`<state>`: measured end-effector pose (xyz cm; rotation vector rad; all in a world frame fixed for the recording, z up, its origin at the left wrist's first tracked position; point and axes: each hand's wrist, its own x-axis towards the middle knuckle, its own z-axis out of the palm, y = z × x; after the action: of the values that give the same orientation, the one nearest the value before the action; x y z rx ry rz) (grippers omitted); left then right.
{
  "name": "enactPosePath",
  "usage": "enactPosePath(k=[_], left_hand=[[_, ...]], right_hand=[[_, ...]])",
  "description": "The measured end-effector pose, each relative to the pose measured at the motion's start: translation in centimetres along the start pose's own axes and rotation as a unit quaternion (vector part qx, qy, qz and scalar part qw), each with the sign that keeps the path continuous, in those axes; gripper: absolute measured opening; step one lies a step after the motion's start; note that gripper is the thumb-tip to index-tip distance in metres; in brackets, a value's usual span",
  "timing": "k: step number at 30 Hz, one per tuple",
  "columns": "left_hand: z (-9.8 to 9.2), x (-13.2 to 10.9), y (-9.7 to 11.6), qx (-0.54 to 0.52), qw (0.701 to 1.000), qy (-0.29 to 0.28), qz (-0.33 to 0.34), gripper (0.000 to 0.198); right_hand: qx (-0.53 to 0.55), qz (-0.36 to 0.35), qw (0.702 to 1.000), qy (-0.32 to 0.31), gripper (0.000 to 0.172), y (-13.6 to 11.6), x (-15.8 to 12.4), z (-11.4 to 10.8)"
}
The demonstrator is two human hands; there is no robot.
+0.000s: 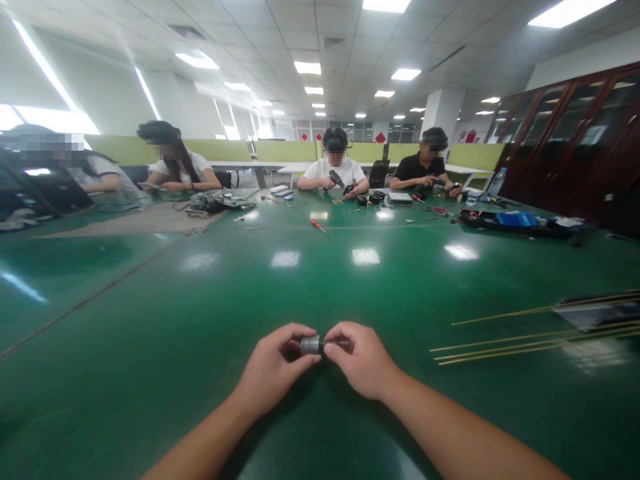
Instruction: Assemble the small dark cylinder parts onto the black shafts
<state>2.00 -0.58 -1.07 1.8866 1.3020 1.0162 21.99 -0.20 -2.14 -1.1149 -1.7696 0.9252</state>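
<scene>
Just above the table, my left hand pinches a short grey metal cylinder between thumb and fingertips. From its right end runs a thin dark rod, lying sideways in line with the cylinder. My right hand is closed on this rod, thumb and index finger close against the cylinder's end. The fingers partly cover both pieces, so I cannot tell their exact kind or how they are joined.
Several thin brass-coloured rods lie at right on the green table. A red screwdriver lies further off. Across the table several people sit at work, one with a power drill. A black tray of parts is at far right.
</scene>
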Motion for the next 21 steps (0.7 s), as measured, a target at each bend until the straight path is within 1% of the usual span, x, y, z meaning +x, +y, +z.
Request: enactPosePath(k=[5,11,21], left_hand=[[0.03,0.02,-0.04,-0.002,1.000,-0.002,0.000,0.025],[-0.09,-0.07,-0.05,0.006,1.000,0.009,0.003,0.025],[-0.12,0.03,-0.12,0.003,1.000,0.017,0.008,0.026]], right_hand=[[0.002,0.001,1.000,0.000,0.007,0.02,-0.11,-0.05],[0.005,0.013,1.000,-0.005,0.007,0.09,-0.16,0.09],[0.004,0.009,1.000,0.000,0.006,0.06,-0.08,0.07]])
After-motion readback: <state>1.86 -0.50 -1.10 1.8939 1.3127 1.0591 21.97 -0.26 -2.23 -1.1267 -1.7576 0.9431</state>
